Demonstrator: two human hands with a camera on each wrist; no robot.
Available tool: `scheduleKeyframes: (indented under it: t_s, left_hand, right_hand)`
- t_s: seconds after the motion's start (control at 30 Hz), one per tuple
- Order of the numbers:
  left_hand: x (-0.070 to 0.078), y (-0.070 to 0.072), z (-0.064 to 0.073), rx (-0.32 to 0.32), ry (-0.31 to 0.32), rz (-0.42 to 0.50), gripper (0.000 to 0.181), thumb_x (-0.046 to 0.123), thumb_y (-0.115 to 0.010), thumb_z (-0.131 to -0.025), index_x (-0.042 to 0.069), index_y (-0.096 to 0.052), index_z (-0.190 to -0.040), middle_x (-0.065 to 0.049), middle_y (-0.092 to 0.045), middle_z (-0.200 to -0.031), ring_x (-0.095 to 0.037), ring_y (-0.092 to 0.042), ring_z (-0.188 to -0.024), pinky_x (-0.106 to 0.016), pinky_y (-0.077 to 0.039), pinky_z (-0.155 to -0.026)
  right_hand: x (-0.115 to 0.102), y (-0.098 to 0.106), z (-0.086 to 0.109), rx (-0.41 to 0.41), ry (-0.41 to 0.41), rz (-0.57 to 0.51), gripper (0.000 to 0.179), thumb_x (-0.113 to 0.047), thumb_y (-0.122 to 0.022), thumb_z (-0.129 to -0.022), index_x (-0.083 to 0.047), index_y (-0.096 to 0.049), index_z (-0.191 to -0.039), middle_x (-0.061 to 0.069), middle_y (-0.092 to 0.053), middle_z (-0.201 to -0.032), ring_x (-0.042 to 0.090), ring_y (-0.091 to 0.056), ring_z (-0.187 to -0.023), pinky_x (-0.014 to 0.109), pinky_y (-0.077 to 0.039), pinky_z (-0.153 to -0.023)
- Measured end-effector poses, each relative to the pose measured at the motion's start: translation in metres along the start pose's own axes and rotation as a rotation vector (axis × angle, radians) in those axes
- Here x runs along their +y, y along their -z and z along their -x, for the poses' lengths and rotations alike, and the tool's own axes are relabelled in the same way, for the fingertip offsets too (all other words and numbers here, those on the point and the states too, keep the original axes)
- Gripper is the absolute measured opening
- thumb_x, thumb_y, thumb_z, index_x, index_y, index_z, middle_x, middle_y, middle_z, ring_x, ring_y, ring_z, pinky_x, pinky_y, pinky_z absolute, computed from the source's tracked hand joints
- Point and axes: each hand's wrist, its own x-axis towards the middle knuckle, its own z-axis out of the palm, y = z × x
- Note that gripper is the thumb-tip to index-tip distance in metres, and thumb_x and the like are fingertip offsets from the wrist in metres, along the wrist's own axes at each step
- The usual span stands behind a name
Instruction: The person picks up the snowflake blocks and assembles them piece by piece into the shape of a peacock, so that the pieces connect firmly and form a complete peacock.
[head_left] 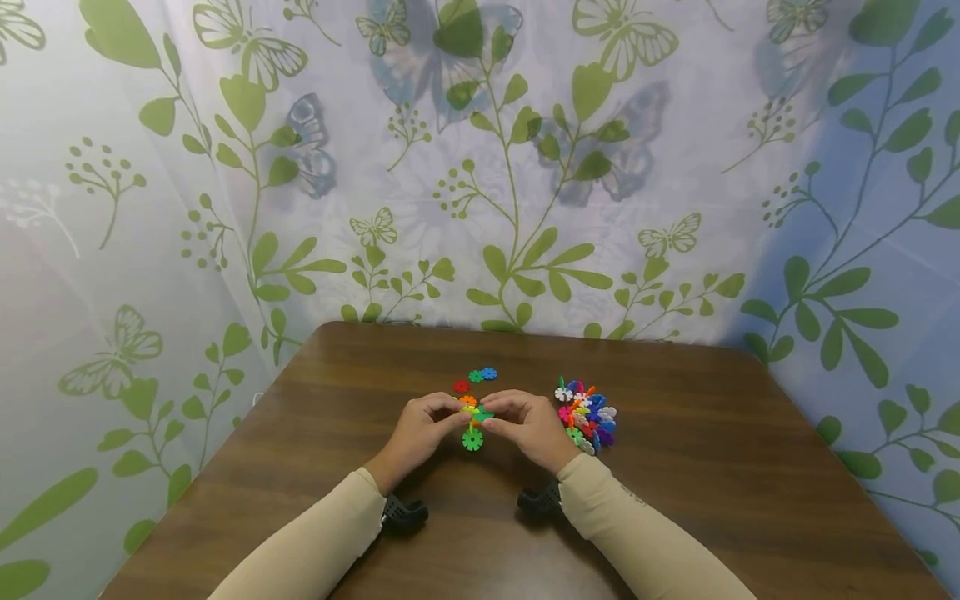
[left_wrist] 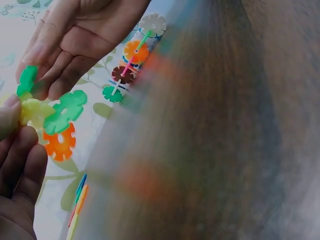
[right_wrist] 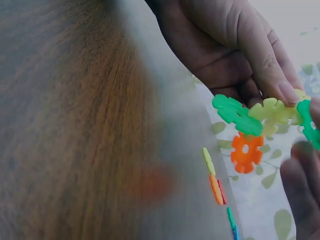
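Flower-shaped interlocking plastic discs are between the two hands. My left hand (head_left: 420,429) pinches a yellow disc (left_wrist: 36,112) between thumb and fingers. Joined to the yellow are a green disc (right_wrist: 237,115) and, below that, an orange disc (right_wrist: 246,152). My right hand (head_left: 532,423) pinches another green disc (left_wrist: 27,80) against the yellow side of the cluster. Whether that green disc is slotted in or only touching, I cannot tell. The hands face each other just above the table, and their fingers hide part of the yellow pieces.
Loose discs lie in a row behind the hands: a red disc (head_left: 461,386), a green disc (head_left: 476,376) and a blue disc (head_left: 490,373) among them. Right of the right hand stands a pile of multicoloured discs (head_left: 592,417) on the brown table (head_left: 675,475). A patterned curtain (head_left: 510,208) hangs behind.
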Motion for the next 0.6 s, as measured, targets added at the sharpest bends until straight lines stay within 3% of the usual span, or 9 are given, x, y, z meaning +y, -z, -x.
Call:
scheduleKeyframes:
  t_s: [0.23, 0.37, 0.47, 0.6]
  left_hand:
    - [-0.005, -0.002, 0.0, 0.039, 0.053, 0.006, 0.011, 0.018, -0.082, -0.095, 0.01, -0.081, -0.103, -0.001, -0.075, -0.097, -0.02, -0.069, -0.084, -0.028, -0.058, -0.073]
    - [-0.004, -0.001, 0.002, 0.085, 0.085, 0.017, 0.011, 0.016, -0.082, -0.095, 0.01, -0.08, -0.104, -0.002, -0.075, -0.096, -0.021, -0.069, -0.086, -0.028, -0.057, -0.075]
    - [-0.002, -0.002, 0.002, 0.099, 0.101, 0.014, 0.011, 0.013, -0.082, -0.094, 0.008, -0.08, -0.104, -0.002, -0.075, -0.096, -0.022, -0.067, -0.086, -0.027, -0.056, -0.074]
    - [0.001, -0.004, 0.0, 0.105, 0.11, 0.014, 0.011, 0.009, -0.081, -0.094, 0.005, -0.08, -0.104, -0.005, -0.075, -0.096, -0.024, -0.066, -0.085, -0.025, -0.055, -0.072]
  right_hand:
    - [-0.011, 0.018, 0.013, 0.058, 0.011, 0.059, 0.035, -0.008, -0.081, -0.094, -0.007, -0.072, -0.128, 0.012, -0.07, -0.127, 0.04, -0.068, -0.112, 0.051, -0.055, -0.098]
    - [-0.018, 0.041, 0.026, 0.155, -0.006, 0.19, 0.026, -0.012, -0.081, -0.096, -0.006, -0.075, -0.121, 0.005, -0.073, -0.114, 0.03, -0.071, -0.101, 0.042, -0.059, -0.087]
    - [-0.018, 0.065, 0.035, 0.278, 0.005, 0.288, 0.021, -0.01, -0.08, -0.096, -0.003, -0.076, -0.115, 0.004, -0.075, -0.105, 0.025, -0.069, -0.091, 0.033, -0.058, -0.075]
    - [-0.009, 0.107, 0.05, 0.41, -0.015, 0.413, 0.016, -0.003, -0.076, -0.098, -0.002, -0.076, -0.114, 0.009, -0.076, -0.105, 0.027, -0.067, -0.088, 0.023, -0.054, -0.073]
